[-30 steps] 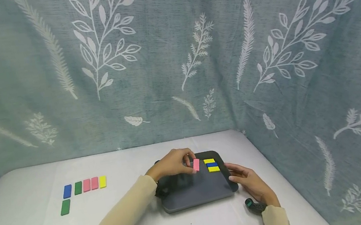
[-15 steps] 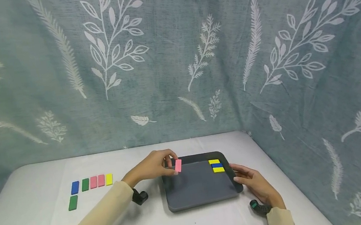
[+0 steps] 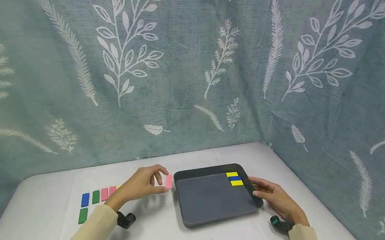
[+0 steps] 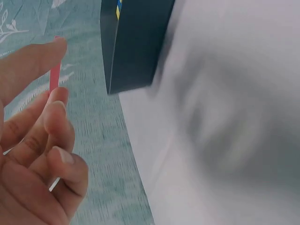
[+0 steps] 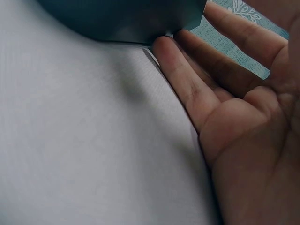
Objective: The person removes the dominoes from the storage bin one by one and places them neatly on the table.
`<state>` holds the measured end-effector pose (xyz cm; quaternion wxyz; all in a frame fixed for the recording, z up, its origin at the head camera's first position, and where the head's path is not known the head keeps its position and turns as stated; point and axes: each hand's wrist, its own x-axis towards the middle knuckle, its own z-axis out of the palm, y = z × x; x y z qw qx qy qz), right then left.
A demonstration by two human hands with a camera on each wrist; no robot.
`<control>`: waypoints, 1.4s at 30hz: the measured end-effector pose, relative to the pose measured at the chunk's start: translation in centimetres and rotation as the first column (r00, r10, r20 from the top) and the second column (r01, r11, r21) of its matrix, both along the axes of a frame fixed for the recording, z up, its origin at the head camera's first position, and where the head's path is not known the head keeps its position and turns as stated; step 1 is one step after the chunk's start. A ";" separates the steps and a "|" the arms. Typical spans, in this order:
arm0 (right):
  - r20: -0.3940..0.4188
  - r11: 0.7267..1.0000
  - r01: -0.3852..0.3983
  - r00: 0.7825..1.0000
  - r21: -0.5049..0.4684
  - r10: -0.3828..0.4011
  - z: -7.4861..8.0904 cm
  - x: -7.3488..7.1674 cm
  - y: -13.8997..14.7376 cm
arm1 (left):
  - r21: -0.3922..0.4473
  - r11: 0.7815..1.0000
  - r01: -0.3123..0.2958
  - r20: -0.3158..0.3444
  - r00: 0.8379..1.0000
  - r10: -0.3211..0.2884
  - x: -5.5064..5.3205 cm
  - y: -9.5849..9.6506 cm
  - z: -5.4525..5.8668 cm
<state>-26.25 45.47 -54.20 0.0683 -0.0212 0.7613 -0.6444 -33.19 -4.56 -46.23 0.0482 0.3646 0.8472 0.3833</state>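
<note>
My left hand [image 3: 146, 183] pinches a small pink block [image 3: 168, 181] upright between thumb and fingertips, just outside the left wall of a dark grey tray [image 3: 213, 215]. In the left wrist view the block [image 4: 55, 77] shows edge-on between thumb and fingers. Inside the tray's far right corner lie a yellow block [image 3: 232, 174], a blue block [image 3: 235, 178] and another yellow block [image 3: 237, 183], side by side. My right hand [image 3: 277, 198] rests against the tray's right side. Its fairly straight fingers touch the tray wall [image 5: 126, 23] in the right wrist view.
On the white table at left lie a blue block [image 3: 85, 200], a green block [image 3: 96, 197], two pink blocks [image 3: 104, 194] and a second green block [image 3: 83, 215]. A yellow block there is mostly hidden by my left hand. A patterned curtain [image 3: 172, 77] hangs behind.
My left hand has moved left with the pink block, from above the tray to beyond its left wall. The right hand stays at the tray's right side; the view has shifted slightly.
</note>
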 end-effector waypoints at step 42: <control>0.005 1.000 0.026 1.000 0.014 -0.026 -0.3 -0.3 0.0 | -0.055 0.964 -0.258 0.002 0.966 0.259 4.9 -16.2 -4.0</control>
